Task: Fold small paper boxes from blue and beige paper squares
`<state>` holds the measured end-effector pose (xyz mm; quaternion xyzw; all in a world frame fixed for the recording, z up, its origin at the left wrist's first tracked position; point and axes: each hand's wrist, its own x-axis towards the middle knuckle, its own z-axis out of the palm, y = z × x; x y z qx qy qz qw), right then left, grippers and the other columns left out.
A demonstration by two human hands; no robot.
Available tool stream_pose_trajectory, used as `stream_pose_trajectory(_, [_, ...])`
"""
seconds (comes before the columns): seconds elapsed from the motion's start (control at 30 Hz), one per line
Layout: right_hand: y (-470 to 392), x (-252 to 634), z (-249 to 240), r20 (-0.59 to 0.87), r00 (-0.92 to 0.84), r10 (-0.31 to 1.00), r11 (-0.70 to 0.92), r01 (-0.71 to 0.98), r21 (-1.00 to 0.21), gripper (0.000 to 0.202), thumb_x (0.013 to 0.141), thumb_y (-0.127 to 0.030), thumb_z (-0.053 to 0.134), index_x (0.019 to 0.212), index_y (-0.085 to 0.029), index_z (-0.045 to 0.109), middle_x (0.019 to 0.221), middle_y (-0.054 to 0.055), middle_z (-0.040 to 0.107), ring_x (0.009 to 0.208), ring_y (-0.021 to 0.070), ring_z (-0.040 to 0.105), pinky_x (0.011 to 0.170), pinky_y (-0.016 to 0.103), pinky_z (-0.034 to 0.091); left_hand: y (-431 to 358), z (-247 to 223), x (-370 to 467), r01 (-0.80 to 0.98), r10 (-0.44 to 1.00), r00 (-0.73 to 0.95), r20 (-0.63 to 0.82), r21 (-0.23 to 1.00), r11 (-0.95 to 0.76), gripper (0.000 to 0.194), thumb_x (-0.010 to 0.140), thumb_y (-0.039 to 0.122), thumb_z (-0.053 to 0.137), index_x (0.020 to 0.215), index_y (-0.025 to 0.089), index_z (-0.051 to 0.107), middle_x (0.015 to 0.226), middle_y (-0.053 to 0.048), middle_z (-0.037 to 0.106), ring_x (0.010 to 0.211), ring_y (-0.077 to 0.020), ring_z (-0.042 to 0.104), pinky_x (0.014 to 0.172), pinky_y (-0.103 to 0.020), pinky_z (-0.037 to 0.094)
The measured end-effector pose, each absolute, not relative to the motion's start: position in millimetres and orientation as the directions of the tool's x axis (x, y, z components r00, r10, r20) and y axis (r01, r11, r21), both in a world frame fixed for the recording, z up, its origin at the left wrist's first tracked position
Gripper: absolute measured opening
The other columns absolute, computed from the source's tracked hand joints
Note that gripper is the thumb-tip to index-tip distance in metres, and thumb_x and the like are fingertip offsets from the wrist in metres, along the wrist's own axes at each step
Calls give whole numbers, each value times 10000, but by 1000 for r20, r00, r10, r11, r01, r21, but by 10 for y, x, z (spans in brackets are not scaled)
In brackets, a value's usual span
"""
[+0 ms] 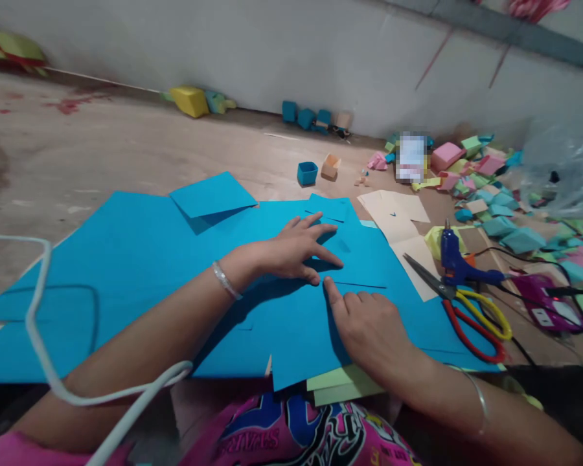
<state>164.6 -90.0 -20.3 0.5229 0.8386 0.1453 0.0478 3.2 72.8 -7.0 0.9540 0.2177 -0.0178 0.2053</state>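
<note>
My left hand (304, 248) lies with its fingers spread on blue paper (140, 259) that covers much of the work surface. Just below and to the right, my right hand (369, 323) rests on a nearer blue sheet (296, 343); its index finger points out and touches the paper, while the other fingers are curled under and partly hidden. A short dark slit or edge runs between the hands. A small blue piece (328, 207) lies beyond my left fingertips. Scissors (459, 304) with red and yellow handles lie right of my right hand.
A blue glue gun (454, 259) and a purple power strip (548, 301) with black cables are at the right. Paper pieces (505, 207) are heaped behind them. Small open boxes (308, 173) stand at the back. A white cable (39, 304) crosses the left foreground.
</note>
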Motion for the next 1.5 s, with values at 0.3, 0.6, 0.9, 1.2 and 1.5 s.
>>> stream_pose_trajectory(0.3, [-870, 1620, -233, 109, -323, 940, 293, 929, 227, 461, 967, -398, 471, 1299, -106, 603, 571, 72, 604, 486, 175, 506, 480, 313, 209, 757, -97, 22, 416, 402, 908, -120, 373, -829, 448, 817, 467, 686, 1256, 469, 593, 1596, -44, 246, 1470, -419, 23, 1092, -693, 80])
stream_pose_trajectory(0.6, [-1038, 1992, -270, 258, -266, 929, 165, 920, 356, 367, 949, -283, 515, 1247, -121, 656, 507, 40, 577, 419, 150, 486, 489, 325, 146, 742, -42, 34, 443, 414, 896, -160, 367, -818, 463, 814, 446, 698, 1260, 490, 578, 1605, -14, 231, 1472, -411, 47, 1102, -680, 96])
stream_pose_trajectory(0.9, [-1083, 2106, -317, 305, -217, 927, 123, 946, 299, 354, 956, -279, 515, 1246, -131, 656, 506, 15, 576, 434, 133, 503, 495, 311, 204, 739, -36, 50, 440, 414, 898, -151, 355, -825, 468, 807, 417, 715, 1255, 475, 591, 1598, -33, 250, 1462, -430, 80, 1093, -686, 107])
stream_pose_trajectory(1.2, [-1158, 2193, -156, 388, -151, 909, -5, 928, 372, 279, 943, -290, 544, 1073, -123, 727, 603, 48, 652, 508, 143, 560, 512, 297, 241, 753, -31, 49, 469, 425, 883, -200, 408, -783, 475, 788, 414, 739, 1237, 485, 601, 1609, 3, 221, 1474, -415, 26, 1109, -678, 84])
stream_pose_trajectory(1.5, [-849, 1465, -256, 143, -271, 952, 238, 948, 212, 474, 945, -425, 534, 1313, -132, 590, 545, 31, 587, 469, 134, 509, 459, 304, 189, 745, -35, 46, 462, 419, 887, -195, 347, -816, 469, 828, 444, 687, 1277, 493, 563, 1610, -16, 218, 1470, -417, 70, 1107, -663, 119])
